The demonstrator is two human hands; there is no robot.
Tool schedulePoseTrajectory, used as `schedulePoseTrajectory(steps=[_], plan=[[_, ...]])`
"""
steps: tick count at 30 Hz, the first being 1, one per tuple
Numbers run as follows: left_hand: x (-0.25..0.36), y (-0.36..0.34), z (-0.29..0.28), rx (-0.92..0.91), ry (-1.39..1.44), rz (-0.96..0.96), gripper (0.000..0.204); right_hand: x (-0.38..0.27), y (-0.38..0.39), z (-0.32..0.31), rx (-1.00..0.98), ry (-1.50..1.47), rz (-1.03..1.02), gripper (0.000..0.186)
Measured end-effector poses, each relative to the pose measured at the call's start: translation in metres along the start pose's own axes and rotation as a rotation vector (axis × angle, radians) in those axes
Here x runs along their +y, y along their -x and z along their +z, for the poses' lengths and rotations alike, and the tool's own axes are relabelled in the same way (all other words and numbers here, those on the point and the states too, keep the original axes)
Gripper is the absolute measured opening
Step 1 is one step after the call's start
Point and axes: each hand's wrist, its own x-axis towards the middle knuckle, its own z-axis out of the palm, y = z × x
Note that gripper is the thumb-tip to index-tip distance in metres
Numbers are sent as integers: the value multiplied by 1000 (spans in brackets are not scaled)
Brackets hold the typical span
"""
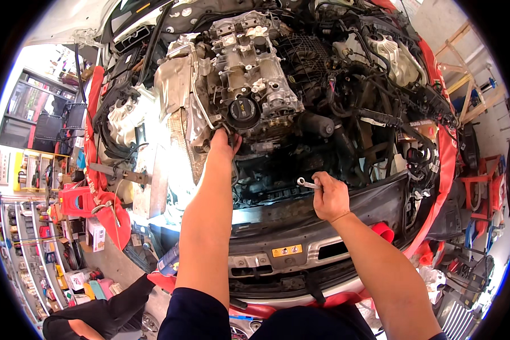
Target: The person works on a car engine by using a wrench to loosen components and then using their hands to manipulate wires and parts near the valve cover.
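My left hand (224,141) reaches in at the front of the engine (249,68), just below the round black oil filler cap (243,111). Its fingers are mostly hidden among the parts there, so their grip does not show. Over the front of the engine bay, my right hand (331,196) is closed around a small silver wrench (307,183). The wrench's ring end sticks out to the left of the fingers. Between the two hands lies a dark gap in front of the engine.
A metal front crossmember (289,251) runs between me and the engine. Red fender covers (445,175) hang along the sides. Black hoses and wiring (374,119) crowd the right of the bay. At lower left, another person (99,314) in dark clothes is near shelves (31,249).
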Motion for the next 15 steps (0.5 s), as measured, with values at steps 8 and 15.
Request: schedulePoseTrajectory(steps=[8,15], plan=[[-3,9,4,35,55,5,12,2,1,0,23,11,-14,8],[1,7,-1,3,26,-2,10,0,0,1,17,-5,-16,7]])
